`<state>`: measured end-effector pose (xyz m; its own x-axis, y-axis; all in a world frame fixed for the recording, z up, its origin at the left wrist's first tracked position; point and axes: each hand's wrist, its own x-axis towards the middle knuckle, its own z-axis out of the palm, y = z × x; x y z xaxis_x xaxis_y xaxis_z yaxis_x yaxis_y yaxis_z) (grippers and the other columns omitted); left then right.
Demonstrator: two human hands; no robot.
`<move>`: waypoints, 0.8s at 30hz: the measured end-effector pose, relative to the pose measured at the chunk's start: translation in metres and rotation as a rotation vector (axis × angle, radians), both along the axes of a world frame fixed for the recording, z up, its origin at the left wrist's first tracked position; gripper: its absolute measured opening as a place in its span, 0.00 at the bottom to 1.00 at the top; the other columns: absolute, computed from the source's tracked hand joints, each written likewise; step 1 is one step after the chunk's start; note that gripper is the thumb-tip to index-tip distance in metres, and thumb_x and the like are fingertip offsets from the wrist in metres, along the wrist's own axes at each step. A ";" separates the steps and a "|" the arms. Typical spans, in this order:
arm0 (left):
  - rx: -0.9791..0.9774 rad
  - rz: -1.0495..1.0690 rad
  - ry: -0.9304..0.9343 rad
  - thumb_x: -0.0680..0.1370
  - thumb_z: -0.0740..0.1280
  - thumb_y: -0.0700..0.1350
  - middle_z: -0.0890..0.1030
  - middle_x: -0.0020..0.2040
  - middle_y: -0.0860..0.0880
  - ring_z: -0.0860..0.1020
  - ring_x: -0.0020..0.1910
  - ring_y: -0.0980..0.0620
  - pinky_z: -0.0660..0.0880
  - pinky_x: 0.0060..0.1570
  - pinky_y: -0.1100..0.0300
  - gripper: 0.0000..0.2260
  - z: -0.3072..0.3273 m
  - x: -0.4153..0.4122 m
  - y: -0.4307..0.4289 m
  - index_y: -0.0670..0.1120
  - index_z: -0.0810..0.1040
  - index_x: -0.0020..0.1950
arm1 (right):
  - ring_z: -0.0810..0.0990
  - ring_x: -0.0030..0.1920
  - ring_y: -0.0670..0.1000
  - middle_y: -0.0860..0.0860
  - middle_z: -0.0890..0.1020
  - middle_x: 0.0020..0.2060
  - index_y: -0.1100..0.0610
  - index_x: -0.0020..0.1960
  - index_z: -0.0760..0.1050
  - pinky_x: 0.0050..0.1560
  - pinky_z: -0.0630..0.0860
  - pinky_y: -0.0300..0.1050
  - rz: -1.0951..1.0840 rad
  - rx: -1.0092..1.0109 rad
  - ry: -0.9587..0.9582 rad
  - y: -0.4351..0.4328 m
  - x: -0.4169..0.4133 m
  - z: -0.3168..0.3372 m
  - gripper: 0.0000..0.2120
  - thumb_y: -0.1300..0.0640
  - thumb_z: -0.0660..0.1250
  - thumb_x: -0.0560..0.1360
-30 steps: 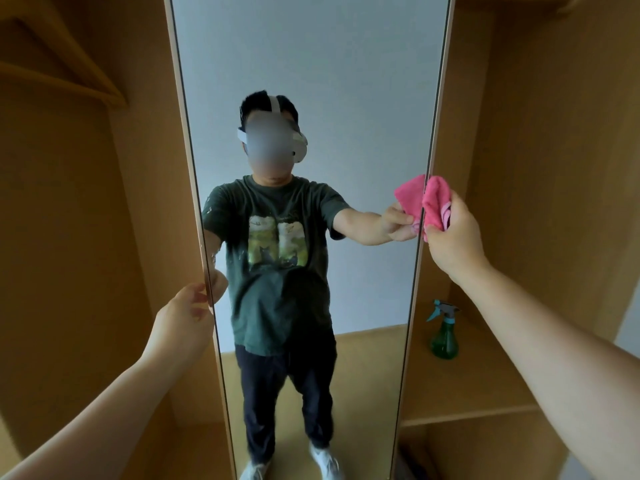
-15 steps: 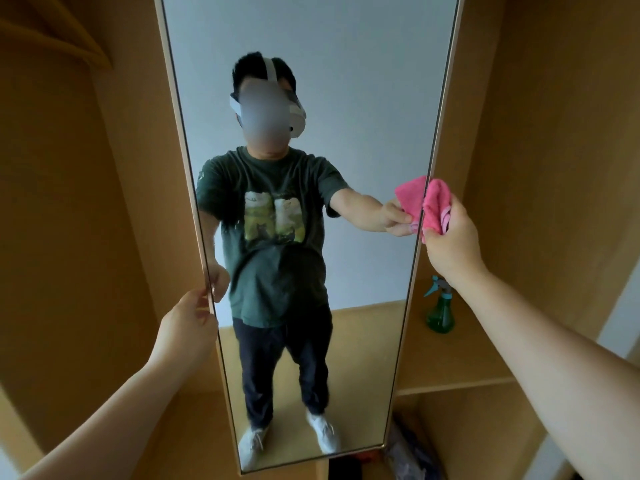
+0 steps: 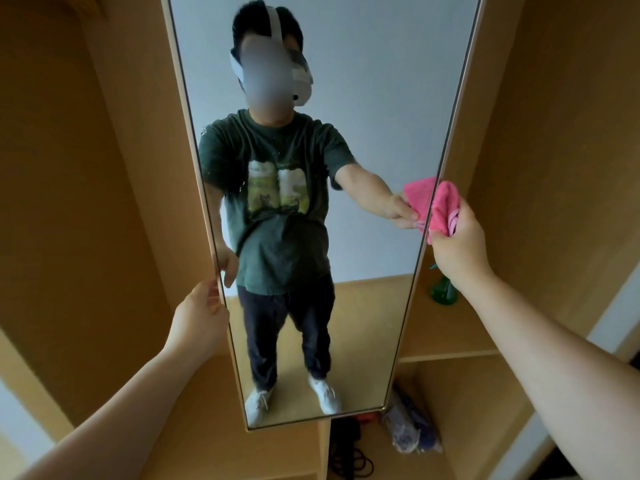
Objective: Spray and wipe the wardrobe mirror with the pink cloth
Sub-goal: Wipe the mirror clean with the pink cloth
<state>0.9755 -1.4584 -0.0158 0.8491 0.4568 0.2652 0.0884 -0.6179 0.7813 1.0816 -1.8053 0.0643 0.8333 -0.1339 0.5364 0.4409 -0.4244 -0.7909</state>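
Head camera shows the right hand (image 3: 457, 244) clutching the bunched pink cloth (image 3: 445, 211) against the right edge of the wardrobe mirror (image 3: 381, 98), while the left hand (image 3: 199, 320) grips its left edge; a green spray bottle (image 3: 443, 292) stands on the shelf (image 3: 450, 334) behind.

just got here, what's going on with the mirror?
A person is cleaning a wardrobe mirror by hand. The left hand holds the mirror's left edge, steadying it. The right hand presses a bunched pink cloth at the right edge. A green spray bottle stands on the shelf behind that arm, not in use.
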 end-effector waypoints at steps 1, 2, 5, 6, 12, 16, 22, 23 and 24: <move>-0.003 -0.002 0.005 0.77 0.61 0.36 0.78 0.53 0.47 0.76 0.52 0.47 0.75 0.49 0.54 0.18 -0.002 0.000 0.000 0.44 0.71 0.67 | 0.75 0.57 0.45 0.45 0.75 0.58 0.52 0.75 0.62 0.54 0.72 0.37 -0.005 -0.006 0.002 0.000 0.000 -0.003 0.27 0.61 0.65 0.78; -0.005 -0.006 0.008 0.77 0.61 0.36 0.78 0.53 0.47 0.76 0.52 0.47 0.74 0.49 0.54 0.18 -0.003 0.001 -0.001 0.44 0.71 0.67 | 0.75 0.57 0.45 0.45 0.75 0.59 0.52 0.75 0.61 0.56 0.73 0.38 -0.008 -0.010 0.006 0.000 0.000 -0.007 0.27 0.61 0.65 0.78; -0.031 -0.019 0.024 0.77 0.61 0.37 0.78 0.57 0.46 0.77 0.56 0.46 0.76 0.52 0.52 0.20 -0.007 0.002 -0.002 0.45 0.68 0.69 | 0.75 0.59 0.46 0.47 0.76 0.61 0.52 0.75 0.61 0.58 0.73 0.41 -0.014 -0.022 0.036 -0.001 0.000 -0.017 0.28 0.61 0.64 0.78; -0.039 -0.021 0.031 0.77 0.61 0.37 0.78 0.58 0.46 0.76 0.57 0.46 0.76 0.54 0.51 0.21 -0.008 0.002 -0.002 0.46 0.67 0.70 | 0.75 0.58 0.46 0.47 0.76 0.61 0.52 0.75 0.61 0.58 0.73 0.41 -0.018 -0.025 0.042 0.000 -0.001 -0.020 0.27 0.61 0.64 0.79; -0.065 -0.036 0.066 0.77 0.62 0.37 0.78 0.58 0.48 0.76 0.59 0.47 0.76 0.56 0.51 0.21 -0.027 0.001 0.002 0.47 0.67 0.70 | 0.74 0.56 0.43 0.41 0.74 0.57 0.51 0.76 0.60 0.58 0.72 0.40 -0.047 -0.031 0.080 0.002 -0.003 -0.040 0.27 0.59 0.63 0.80; -0.089 -0.047 0.098 0.77 0.62 0.36 0.77 0.59 0.47 0.76 0.60 0.47 0.75 0.57 0.50 0.22 -0.042 0.000 0.004 0.45 0.67 0.71 | 0.76 0.53 0.44 0.45 0.76 0.55 0.52 0.76 0.60 0.55 0.73 0.40 -0.059 -0.052 0.119 0.000 -0.001 -0.056 0.27 0.60 0.63 0.79; -0.080 -0.054 0.144 0.78 0.62 0.36 0.77 0.59 0.47 0.76 0.60 0.47 0.73 0.53 0.56 0.21 -0.064 -0.001 0.004 0.44 0.67 0.71 | 0.79 0.52 0.50 0.49 0.79 0.50 0.55 0.72 0.65 0.51 0.74 0.43 -0.099 -0.074 0.178 -0.001 -0.001 -0.081 0.22 0.60 0.63 0.79; -0.080 -0.054 0.152 0.78 0.62 0.36 0.77 0.59 0.46 0.76 0.60 0.47 0.72 0.53 0.56 0.21 -0.067 -0.001 0.004 0.44 0.67 0.71 | 0.79 0.51 0.49 0.48 0.79 0.51 0.56 0.72 0.65 0.52 0.74 0.43 -0.101 -0.071 0.188 -0.001 -0.002 -0.085 0.22 0.61 0.63 0.79; -0.081 -0.054 0.159 0.78 0.62 0.36 0.77 0.60 0.46 0.75 0.60 0.46 0.72 0.53 0.57 0.22 -0.069 -0.001 0.004 0.44 0.66 0.72 | 0.79 0.51 0.48 0.48 0.79 0.51 0.56 0.72 0.65 0.52 0.73 0.43 -0.098 -0.068 0.196 0.000 -0.003 -0.088 0.22 0.61 0.63 0.79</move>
